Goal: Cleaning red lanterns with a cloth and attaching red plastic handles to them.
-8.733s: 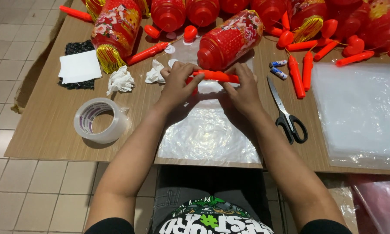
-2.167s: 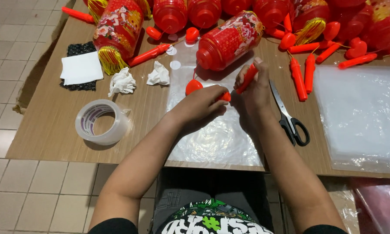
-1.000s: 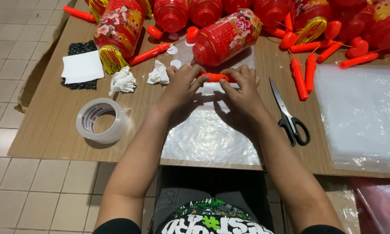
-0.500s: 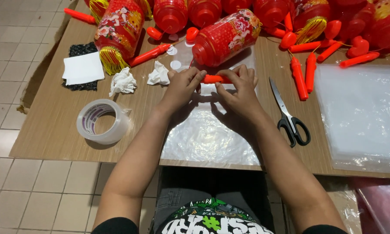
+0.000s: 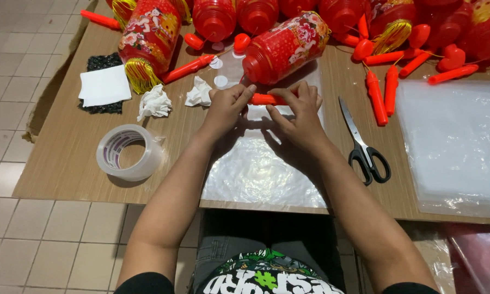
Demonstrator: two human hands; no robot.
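Both hands, left hand (image 5: 226,109) and right hand (image 5: 299,117), pinch a slim orange plastic stick (image 5: 268,99) between closed fingers. It lies over a clear plastic sheet (image 5: 256,174) on the wooden surface (image 5: 65,158). Black-handled scissors (image 5: 365,144) lie at three o'clock.

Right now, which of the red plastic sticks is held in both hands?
The red stick lying crosswise over the clear plastic sheet, pinched between left hand and right hand. The other sticks lie untouched on the table.

Tape roll (image 5: 129,152) left of hands; scissors (image 5: 365,144) right.

Clear tape roll (image 5: 129,152), black-handled scissors (image 5: 365,142), 2 crumpled tissues (image 5: 154,102) on wooden table (image 5: 65,158).
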